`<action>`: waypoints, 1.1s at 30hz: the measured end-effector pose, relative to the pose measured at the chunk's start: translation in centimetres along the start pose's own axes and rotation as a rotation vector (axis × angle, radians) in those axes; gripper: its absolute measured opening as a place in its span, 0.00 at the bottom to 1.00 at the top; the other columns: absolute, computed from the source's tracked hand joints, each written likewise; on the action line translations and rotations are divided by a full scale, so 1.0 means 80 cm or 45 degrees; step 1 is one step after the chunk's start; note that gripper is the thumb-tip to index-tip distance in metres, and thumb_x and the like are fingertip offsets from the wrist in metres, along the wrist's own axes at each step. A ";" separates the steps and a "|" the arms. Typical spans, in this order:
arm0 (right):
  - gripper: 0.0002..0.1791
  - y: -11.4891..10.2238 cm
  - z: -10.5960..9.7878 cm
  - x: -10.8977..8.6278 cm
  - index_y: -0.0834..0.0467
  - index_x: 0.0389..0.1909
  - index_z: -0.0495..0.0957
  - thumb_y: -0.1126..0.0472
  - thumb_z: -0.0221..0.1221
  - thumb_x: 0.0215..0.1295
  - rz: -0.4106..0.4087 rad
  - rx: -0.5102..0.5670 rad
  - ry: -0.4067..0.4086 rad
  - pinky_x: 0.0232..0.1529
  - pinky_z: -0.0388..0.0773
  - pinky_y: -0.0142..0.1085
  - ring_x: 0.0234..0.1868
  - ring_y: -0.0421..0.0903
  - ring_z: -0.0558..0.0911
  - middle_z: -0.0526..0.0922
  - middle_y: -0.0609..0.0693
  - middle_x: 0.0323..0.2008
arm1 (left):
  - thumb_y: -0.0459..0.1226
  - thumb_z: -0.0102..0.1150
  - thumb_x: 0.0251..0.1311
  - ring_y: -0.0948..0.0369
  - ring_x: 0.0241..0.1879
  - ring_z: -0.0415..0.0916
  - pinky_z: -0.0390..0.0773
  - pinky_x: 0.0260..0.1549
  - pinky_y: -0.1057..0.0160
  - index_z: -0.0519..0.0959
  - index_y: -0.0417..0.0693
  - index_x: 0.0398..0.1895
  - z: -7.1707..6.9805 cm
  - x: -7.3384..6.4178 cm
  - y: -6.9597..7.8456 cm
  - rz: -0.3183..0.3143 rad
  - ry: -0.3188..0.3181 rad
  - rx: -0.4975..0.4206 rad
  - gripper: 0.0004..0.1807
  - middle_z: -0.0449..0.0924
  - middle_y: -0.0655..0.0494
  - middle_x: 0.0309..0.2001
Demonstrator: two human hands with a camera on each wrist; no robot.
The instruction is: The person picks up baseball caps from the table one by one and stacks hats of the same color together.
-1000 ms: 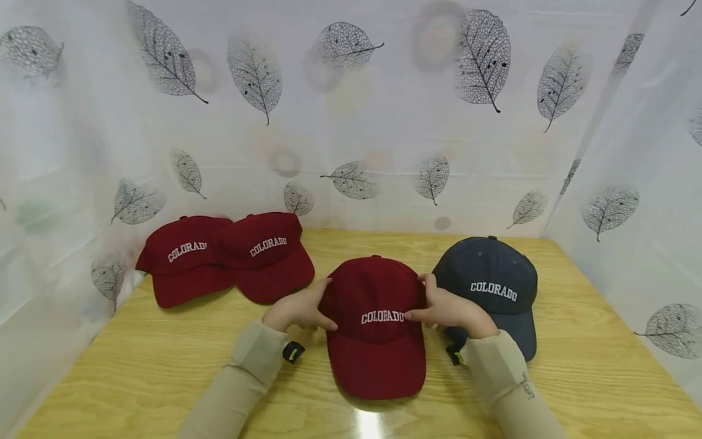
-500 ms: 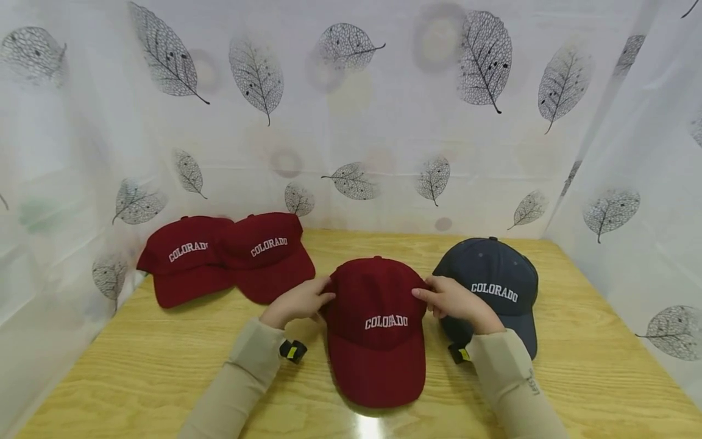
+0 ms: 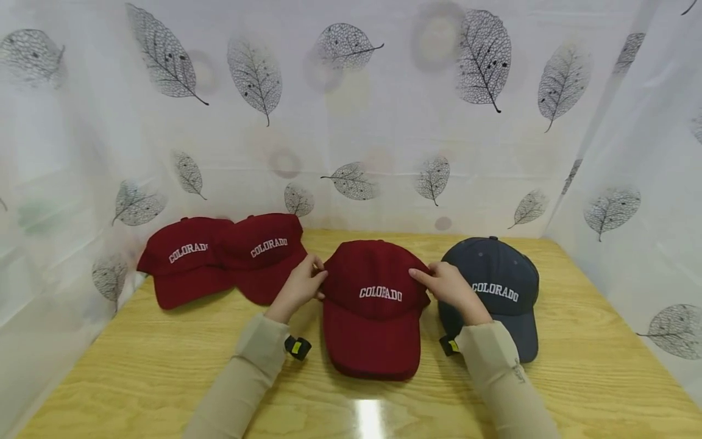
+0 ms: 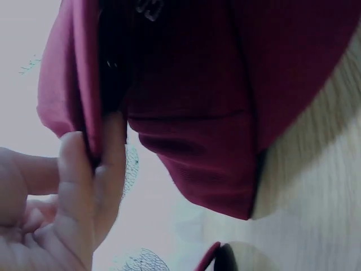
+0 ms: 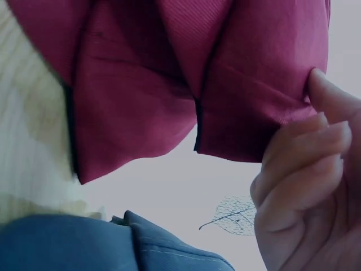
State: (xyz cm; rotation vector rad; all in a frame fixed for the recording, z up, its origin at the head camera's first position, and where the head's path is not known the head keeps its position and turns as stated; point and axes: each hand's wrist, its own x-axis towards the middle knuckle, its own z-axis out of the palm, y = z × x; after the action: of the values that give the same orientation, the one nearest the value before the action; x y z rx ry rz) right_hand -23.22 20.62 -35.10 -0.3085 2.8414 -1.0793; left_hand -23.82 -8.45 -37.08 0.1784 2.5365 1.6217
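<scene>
In the head view a red cap (image 3: 373, 268) lettered COLORADO is in front of me, its brim towards me. My left hand (image 3: 298, 286) pinches its left edge between thumb and fingers. On the other side my right hand (image 3: 451, 285) pinches the right edge, with the thumb on top. The wrist views show this cap raised over a second red cap (image 4: 197, 152), which sits on the table; white lettering shows in the gap between them. From above, the lower cap is almost wholly hidden.
Two overlapping red caps, one at far left (image 3: 186, 262) and one beside it (image 3: 269, 256), lie at the back left. A navy cap (image 3: 493, 262) stands just right of my right hand. A leaf-patterned curtain (image 3: 351, 122) encloses the wooden table (image 3: 153, 378).
My hands have shifted their hold to the cap's side edges. The held red cap has moved up and away from me. The other caps have stayed where they were.
</scene>
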 end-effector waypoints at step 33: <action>0.18 -0.009 0.042 -0.036 0.61 0.28 0.65 0.57 0.64 0.49 -0.093 -0.259 -0.216 0.21 0.63 0.34 0.19 0.42 0.67 0.67 0.48 0.19 | 0.44 0.66 0.45 0.47 0.52 0.66 0.66 0.48 0.55 0.51 0.23 0.60 0.026 -0.037 -0.006 0.134 -0.380 0.693 0.48 0.66 0.31 0.52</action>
State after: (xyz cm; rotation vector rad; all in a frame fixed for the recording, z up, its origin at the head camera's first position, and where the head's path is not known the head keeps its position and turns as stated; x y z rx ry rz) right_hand -19.78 18.56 -37.08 -0.4972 2.8077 -0.7353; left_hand -20.57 -7.28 -38.22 0.5641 2.6862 0.8100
